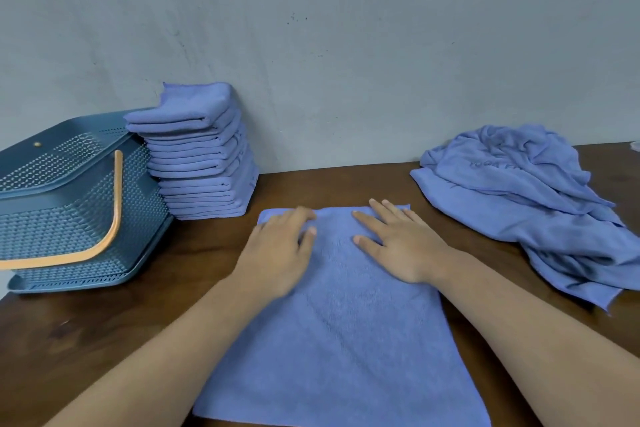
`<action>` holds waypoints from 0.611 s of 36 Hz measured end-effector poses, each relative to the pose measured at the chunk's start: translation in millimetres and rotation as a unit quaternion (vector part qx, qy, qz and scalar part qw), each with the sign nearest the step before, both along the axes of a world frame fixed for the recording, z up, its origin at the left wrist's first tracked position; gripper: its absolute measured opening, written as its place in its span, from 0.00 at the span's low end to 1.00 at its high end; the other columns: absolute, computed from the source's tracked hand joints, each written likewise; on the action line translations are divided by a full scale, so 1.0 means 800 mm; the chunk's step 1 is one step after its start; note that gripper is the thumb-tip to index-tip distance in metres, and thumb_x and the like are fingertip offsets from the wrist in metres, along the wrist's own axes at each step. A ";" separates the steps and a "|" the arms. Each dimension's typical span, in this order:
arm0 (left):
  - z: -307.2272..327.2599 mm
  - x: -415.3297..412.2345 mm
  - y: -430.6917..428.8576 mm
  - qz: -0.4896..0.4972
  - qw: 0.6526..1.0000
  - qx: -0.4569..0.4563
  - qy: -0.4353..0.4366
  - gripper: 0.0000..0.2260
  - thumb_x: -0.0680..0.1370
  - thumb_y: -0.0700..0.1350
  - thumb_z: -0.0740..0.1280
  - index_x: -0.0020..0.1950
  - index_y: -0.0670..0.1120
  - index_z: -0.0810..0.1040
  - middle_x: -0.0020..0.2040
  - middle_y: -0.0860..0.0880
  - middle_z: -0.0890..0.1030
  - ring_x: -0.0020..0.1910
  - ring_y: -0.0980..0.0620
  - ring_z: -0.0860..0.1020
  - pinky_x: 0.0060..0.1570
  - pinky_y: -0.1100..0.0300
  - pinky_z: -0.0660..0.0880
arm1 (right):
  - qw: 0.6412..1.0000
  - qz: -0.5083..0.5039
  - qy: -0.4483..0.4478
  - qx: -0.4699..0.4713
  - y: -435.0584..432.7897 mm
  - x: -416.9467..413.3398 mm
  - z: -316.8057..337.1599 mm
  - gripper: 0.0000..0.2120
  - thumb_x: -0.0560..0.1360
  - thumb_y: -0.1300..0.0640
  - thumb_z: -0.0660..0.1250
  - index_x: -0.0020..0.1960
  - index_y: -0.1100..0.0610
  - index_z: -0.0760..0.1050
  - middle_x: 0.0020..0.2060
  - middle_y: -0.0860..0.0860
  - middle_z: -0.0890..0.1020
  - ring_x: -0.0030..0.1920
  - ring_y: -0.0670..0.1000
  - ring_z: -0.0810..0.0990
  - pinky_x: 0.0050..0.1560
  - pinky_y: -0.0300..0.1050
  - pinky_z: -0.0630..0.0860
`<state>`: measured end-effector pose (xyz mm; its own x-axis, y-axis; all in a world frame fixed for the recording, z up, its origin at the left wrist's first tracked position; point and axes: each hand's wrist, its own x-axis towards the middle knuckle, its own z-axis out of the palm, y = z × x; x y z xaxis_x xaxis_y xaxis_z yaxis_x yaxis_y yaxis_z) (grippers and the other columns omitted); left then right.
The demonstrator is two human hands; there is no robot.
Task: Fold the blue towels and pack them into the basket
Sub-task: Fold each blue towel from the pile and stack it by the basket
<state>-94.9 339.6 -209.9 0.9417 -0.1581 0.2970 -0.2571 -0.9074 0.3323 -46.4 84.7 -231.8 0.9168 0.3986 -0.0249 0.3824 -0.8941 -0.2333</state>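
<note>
Head camera, looking down: a blue towel point(346, 329) lies spread flat on the dark wooden surface point(104, 340), directly under both hands and running from the near edge of the view out to the fingertips. The left grip point(280, 253) rests palm down near the towel's far left corner, its fingers slightly blurred but extended and closed around nothing. The right grip point(405, 246) lies palm down beside the far right corner, fingers straight and spread, pressing on the cloth without holding it. The two hands sit close together with a strip of bare towel between them.

To the left, a tall stack of folded towels point(204, 163) stands against the grey wall point(346, 45), leaning a little at the top. Just beside the stack, touching or nearly touching it, sits the blue perforated basket point(69, 218), its orange handle point(116, 204) swung down across the side facing the camera. To the right, well apart from the hands, a loose pile of unfolded towels point(526, 204) lies crumpled on the surface, one of them showing faint lettering too blurred to read. Bare wood separates the flat towel from both the stack and the pile.
</note>
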 end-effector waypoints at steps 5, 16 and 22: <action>-0.026 -0.015 0.042 -0.033 0.995 -0.003 0.096 0.24 0.87 0.59 0.56 0.82 0.54 0.66 0.82 0.57 0.65 0.81 0.60 0.60 0.78 0.64 0.55 | 1.000 -0.012 0.012 -0.001 -0.008 0.010 0.004 0.32 0.83 0.29 0.45 0.84 0.35 0.47 0.86 0.44 0.43 0.85 0.46 0.40 0.84 0.52 0.41; -0.018 -0.013 0.018 0.018 0.983 0.122 0.133 0.30 0.86 0.65 0.46 0.87 0.56 0.49 0.87 0.54 0.47 0.86 0.52 0.42 0.84 0.46 0.44 | 0.996 -0.020 -0.069 0.049 -0.003 0.004 0.009 0.28 0.85 0.35 0.50 0.83 0.41 0.61 0.84 0.46 0.59 0.84 0.48 0.53 0.83 0.52 0.47; -0.022 0.001 0.012 -0.020 0.976 0.120 0.179 0.33 0.81 0.74 0.46 0.85 0.66 0.45 0.86 0.59 0.41 0.85 0.54 0.37 0.83 0.48 0.39 | 0.999 -0.009 -0.045 0.001 0.009 -0.004 0.004 0.33 0.83 0.29 0.49 0.85 0.41 0.56 0.86 0.47 0.53 0.85 0.49 0.50 0.82 0.50 0.50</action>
